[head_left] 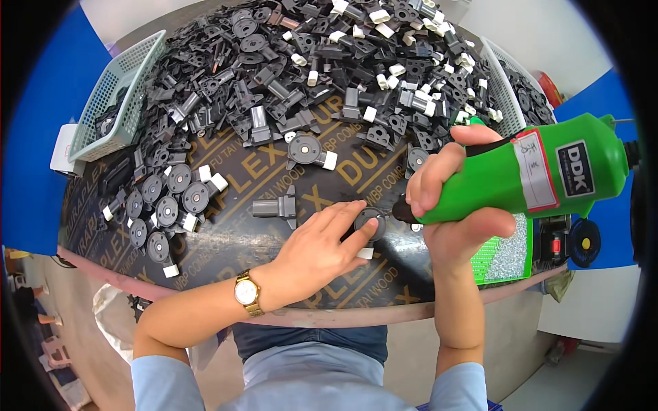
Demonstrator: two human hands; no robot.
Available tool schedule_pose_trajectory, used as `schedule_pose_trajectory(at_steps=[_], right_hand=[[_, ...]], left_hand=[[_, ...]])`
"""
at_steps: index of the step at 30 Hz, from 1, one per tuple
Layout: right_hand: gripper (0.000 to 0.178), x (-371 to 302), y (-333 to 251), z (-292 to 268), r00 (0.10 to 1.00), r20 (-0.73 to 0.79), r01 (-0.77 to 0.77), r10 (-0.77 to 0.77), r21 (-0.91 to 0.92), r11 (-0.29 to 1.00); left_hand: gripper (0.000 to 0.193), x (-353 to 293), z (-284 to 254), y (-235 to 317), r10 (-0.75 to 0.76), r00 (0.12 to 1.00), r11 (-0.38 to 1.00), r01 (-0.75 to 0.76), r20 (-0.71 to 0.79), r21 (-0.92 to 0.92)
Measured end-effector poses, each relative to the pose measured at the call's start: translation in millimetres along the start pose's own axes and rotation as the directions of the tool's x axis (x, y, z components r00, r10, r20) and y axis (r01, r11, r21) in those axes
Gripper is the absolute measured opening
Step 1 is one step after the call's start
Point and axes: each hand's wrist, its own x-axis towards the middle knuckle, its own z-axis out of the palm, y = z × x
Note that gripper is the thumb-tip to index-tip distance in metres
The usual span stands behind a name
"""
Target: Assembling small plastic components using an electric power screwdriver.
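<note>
My left hand (321, 244), with a gold watch at the wrist, presses a black round-faced plastic part (379, 233) against the table between thumb and fingers. A white end piece (365, 253) sticks out at its near side. In my right hand (439, 195) is a green power screwdriver (483, 179), held almost level with its dark nose toward the left. The thin bit meets the round face of the part; whether it sits in a screw is too small to tell. Just left of my left hand lies a black tube-shaped housing (273, 207).
A big heap of black parts and white caps (301, 75) covers the far table (233, 257). Several round-faced parts (166, 211) lie grouped at left. Baskets stand at far left (113, 127) and far right (504, 96). A green tray (488, 264) of small silvery screws sits under the screwdriver.
</note>
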Motion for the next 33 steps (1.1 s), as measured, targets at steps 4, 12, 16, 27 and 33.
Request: schedule_pose_trajectory(at_steps=[4,12,16,27,33], right_hand=[[0.095,2.9,-2.1,3.6,0.998,0.007,-0.059,0.059,0.007,0.998],[0.065,-0.7,9.3,23.0,0.998,-0.063,0.013,-0.009,0.051,0.999],[0.055,-6.3,8.0,22.3,0.989,-0.120,0.085,-0.083,0.010,0.996],[0.086,-30.7,-45.7,-79.3,0.949,-0.303,0.034,-0.088,-0.179,0.983],[0.090,-59.3,-39.0,-126.4,0.892,-0.443,-0.020,-0.089,-0.236,0.972]], left_hand=[[0.059,1.3,-0.2,0.2,0.008,1.000,1.000,-0.008,0.007,0.009],[0.054,0.5,-0.4,0.0,0.014,1.000,0.999,-0.013,-0.001,0.030],[0.053,3.0,1.9,2.8,0.015,1.000,1.000,-0.015,-0.018,-0.009],[0.055,0.2,-4.3,-0.3,-0.001,1.000,0.999,0.000,-0.012,-0.042],[0.061,7.1,2.1,1.1,0.018,1.000,0.996,-0.020,-0.018,-0.083]])
